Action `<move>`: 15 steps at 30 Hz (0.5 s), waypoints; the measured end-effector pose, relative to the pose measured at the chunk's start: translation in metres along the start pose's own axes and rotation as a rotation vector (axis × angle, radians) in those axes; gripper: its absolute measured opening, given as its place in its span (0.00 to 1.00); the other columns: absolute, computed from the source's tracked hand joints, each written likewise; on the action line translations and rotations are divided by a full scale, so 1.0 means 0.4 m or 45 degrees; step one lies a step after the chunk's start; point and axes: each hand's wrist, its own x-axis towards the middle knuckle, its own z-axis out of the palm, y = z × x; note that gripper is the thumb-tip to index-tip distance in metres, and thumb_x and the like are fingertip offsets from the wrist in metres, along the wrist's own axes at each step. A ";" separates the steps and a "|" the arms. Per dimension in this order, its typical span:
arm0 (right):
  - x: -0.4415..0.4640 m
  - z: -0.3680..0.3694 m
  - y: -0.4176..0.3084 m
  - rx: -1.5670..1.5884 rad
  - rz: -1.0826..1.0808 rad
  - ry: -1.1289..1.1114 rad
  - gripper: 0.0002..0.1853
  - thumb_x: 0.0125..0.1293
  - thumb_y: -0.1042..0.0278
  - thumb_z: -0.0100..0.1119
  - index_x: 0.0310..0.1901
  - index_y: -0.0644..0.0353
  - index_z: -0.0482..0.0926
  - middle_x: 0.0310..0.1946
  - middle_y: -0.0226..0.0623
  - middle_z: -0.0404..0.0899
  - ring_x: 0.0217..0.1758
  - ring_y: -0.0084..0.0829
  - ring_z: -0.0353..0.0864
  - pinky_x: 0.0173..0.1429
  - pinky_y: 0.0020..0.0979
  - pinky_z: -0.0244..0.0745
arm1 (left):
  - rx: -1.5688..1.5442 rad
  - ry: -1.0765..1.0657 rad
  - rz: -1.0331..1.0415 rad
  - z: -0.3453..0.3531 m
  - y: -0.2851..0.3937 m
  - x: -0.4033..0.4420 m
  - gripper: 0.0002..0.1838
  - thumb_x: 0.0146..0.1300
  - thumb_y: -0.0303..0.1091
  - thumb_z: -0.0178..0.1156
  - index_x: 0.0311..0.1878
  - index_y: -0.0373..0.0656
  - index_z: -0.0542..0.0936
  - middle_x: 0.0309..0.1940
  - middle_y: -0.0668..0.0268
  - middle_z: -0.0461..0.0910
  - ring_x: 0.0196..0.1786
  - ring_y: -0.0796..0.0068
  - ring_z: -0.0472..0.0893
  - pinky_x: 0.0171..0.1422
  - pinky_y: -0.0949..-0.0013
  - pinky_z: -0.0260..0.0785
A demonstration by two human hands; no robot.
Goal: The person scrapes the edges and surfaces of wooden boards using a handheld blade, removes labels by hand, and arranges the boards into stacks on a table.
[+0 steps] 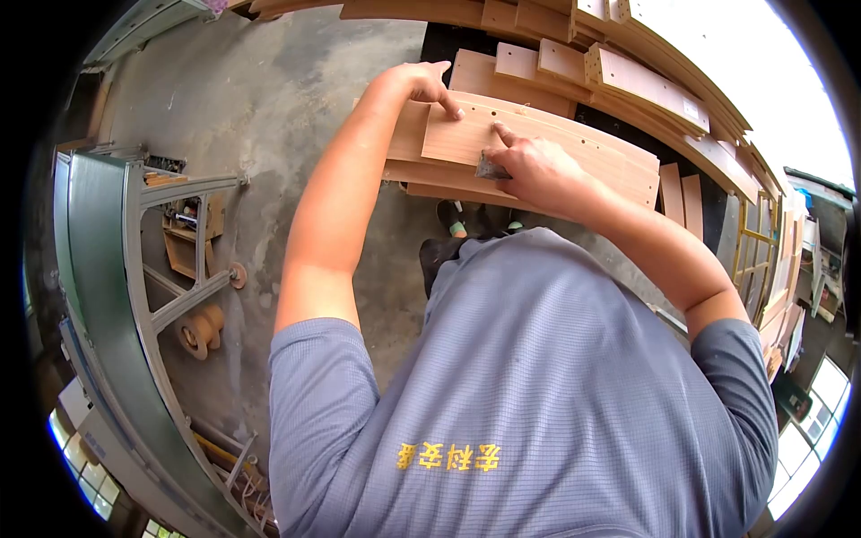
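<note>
A light wood-coloured board with several dark holes along its far edge lies on a stack of similar boards in front of me. My left hand is at the board's far left corner. Its index fingertip presses on the surface beside a hole, the thumb is stretched away, and it holds nothing visible. My right hand rests over the middle of the board, index finger extended to a spot near another hole. Under its curled fingers is a small grey, flat piece; its exact kind is unclear.
More stacked boards lie beyond and to the right. On the left stands a green-topped conveyor with a metal frame. A roll of brown tape sits under it. A yellow metal rack is at the right.
</note>
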 end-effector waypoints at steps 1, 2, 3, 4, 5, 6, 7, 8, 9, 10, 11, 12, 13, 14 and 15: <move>0.005 -0.003 -0.003 0.013 0.014 -0.024 0.22 0.59 0.67 0.70 0.56 0.57 0.82 0.73 0.65 0.65 0.50 0.56 0.87 0.58 0.49 0.82 | -0.054 -0.053 -0.021 -0.003 0.000 0.003 0.74 0.37 0.53 0.86 0.85 0.47 0.51 0.82 0.52 0.59 0.83 0.53 0.59 0.84 0.50 0.54; 0.012 -0.001 -0.006 0.005 0.019 -0.018 0.22 0.59 0.67 0.70 0.56 0.57 0.82 0.73 0.65 0.65 0.50 0.56 0.87 0.58 0.49 0.82 | -0.106 -0.104 -0.039 -0.007 0.002 0.007 0.74 0.37 0.52 0.87 0.85 0.46 0.50 0.82 0.52 0.59 0.83 0.54 0.60 0.84 0.50 0.56; 0.019 0.008 -0.009 0.019 0.010 -0.008 0.22 0.59 0.67 0.70 0.56 0.57 0.82 0.73 0.65 0.66 0.49 0.56 0.87 0.58 0.49 0.82 | -0.106 -0.101 -0.031 -0.012 0.010 0.004 0.74 0.37 0.52 0.87 0.85 0.46 0.50 0.82 0.52 0.59 0.83 0.54 0.60 0.84 0.50 0.56; 0.024 0.017 -0.015 0.033 0.001 0.001 0.22 0.59 0.66 0.70 0.56 0.57 0.82 0.72 0.66 0.67 0.49 0.56 0.87 0.58 0.49 0.82 | -0.061 -0.130 -0.043 -0.019 0.017 0.001 0.74 0.38 0.52 0.87 0.85 0.47 0.50 0.82 0.52 0.58 0.83 0.54 0.60 0.84 0.51 0.57; 0.030 0.025 -0.022 0.027 0.005 0.009 0.22 0.59 0.66 0.70 0.56 0.57 0.82 0.72 0.66 0.67 0.49 0.56 0.87 0.58 0.49 0.82 | -0.013 -0.154 -0.054 -0.028 0.027 -0.003 0.74 0.38 0.53 0.87 0.85 0.47 0.50 0.82 0.52 0.58 0.83 0.54 0.60 0.83 0.51 0.57; 0.040 0.031 -0.033 0.021 0.013 0.028 0.22 0.59 0.65 0.70 0.56 0.58 0.82 0.71 0.66 0.67 0.49 0.56 0.87 0.58 0.49 0.83 | -0.004 -0.145 -0.047 -0.034 0.033 -0.005 0.74 0.38 0.53 0.87 0.85 0.47 0.50 0.82 0.52 0.58 0.83 0.54 0.60 0.83 0.51 0.57; 0.048 0.035 -0.042 0.018 0.020 0.045 0.22 0.58 0.65 0.70 0.55 0.58 0.82 0.71 0.67 0.68 0.48 0.56 0.87 0.58 0.49 0.83 | 0.030 -0.151 -0.050 -0.035 0.037 -0.009 0.74 0.38 0.53 0.86 0.85 0.48 0.50 0.83 0.52 0.57 0.82 0.54 0.60 0.83 0.51 0.58; 0.053 0.037 -0.048 0.019 0.011 0.057 0.22 0.59 0.64 0.70 0.55 0.60 0.82 0.70 0.67 0.69 0.48 0.56 0.87 0.58 0.48 0.83 | 0.064 -0.160 -0.055 -0.036 0.042 -0.011 0.73 0.39 0.53 0.86 0.85 0.48 0.50 0.83 0.53 0.57 0.82 0.54 0.61 0.82 0.50 0.59; 0.059 0.040 -0.057 0.018 0.015 0.062 0.22 0.59 0.64 0.70 0.55 0.60 0.82 0.70 0.67 0.69 0.48 0.56 0.87 0.58 0.48 0.83 | 0.069 -0.158 -0.051 -0.039 0.043 -0.008 0.73 0.39 0.53 0.86 0.85 0.48 0.50 0.83 0.53 0.57 0.82 0.54 0.61 0.82 0.50 0.59; 0.064 0.045 -0.069 0.047 0.013 0.119 0.18 0.58 0.66 0.69 0.50 0.61 0.84 0.68 0.68 0.71 0.44 0.55 0.89 0.54 0.48 0.85 | 0.092 -0.174 -0.056 -0.040 0.043 -0.006 0.73 0.39 0.54 0.86 0.86 0.49 0.49 0.83 0.53 0.56 0.82 0.54 0.61 0.82 0.50 0.59; 0.068 0.049 -0.079 0.075 0.011 0.176 0.14 0.58 0.68 0.68 0.45 0.63 0.86 0.66 0.70 0.73 0.40 0.54 0.90 0.49 0.47 0.86 | 0.113 -0.190 -0.062 -0.041 0.044 -0.002 0.73 0.39 0.54 0.86 0.86 0.50 0.49 0.83 0.54 0.56 0.82 0.54 0.61 0.82 0.50 0.60; 0.072 0.049 -0.090 0.076 0.013 0.176 0.14 0.58 0.68 0.68 0.45 0.63 0.86 0.66 0.70 0.73 0.40 0.54 0.90 0.49 0.47 0.86 | 0.114 -0.192 -0.060 -0.041 0.044 0.004 0.73 0.39 0.54 0.86 0.86 0.50 0.49 0.83 0.54 0.56 0.82 0.54 0.61 0.82 0.50 0.60; 0.077 0.047 -0.101 0.098 0.037 0.175 0.13 0.59 0.68 0.67 0.44 0.64 0.85 0.65 0.71 0.73 0.40 0.54 0.90 0.48 0.48 0.86 | 0.138 -0.193 -0.058 -0.042 0.043 0.010 0.73 0.39 0.55 0.86 0.86 0.50 0.49 0.83 0.54 0.56 0.82 0.54 0.62 0.81 0.49 0.61; 0.083 0.049 -0.112 0.122 0.060 0.173 0.12 0.60 0.68 0.66 0.43 0.65 0.85 0.64 0.72 0.73 0.39 0.54 0.89 0.47 0.48 0.86 | 0.162 -0.194 -0.057 -0.040 0.038 0.014 0.73 0.40 0.55 0.85 0.86 0.51 0.49 0.83 0.54 0.56 0.81 0.53 0.63 0.80 0.48 0.62; 0.087 0.054 -0.123 0.125 0.061 0.172 0.12 0.60 0.68 0.66 0.43 0.65 0.85 0.64 0.72 0.73 0.39 0.54 0.89 0.47 0.48 0.86 | 0.163 -0.197 -0.058 -0.042 0.040 0.007 0.73 0.40 0.55 0.85 0.86 0.51 0.49 0.83 0.54 0.56 0.81 0.53 0.63 0.80 0.48 0.62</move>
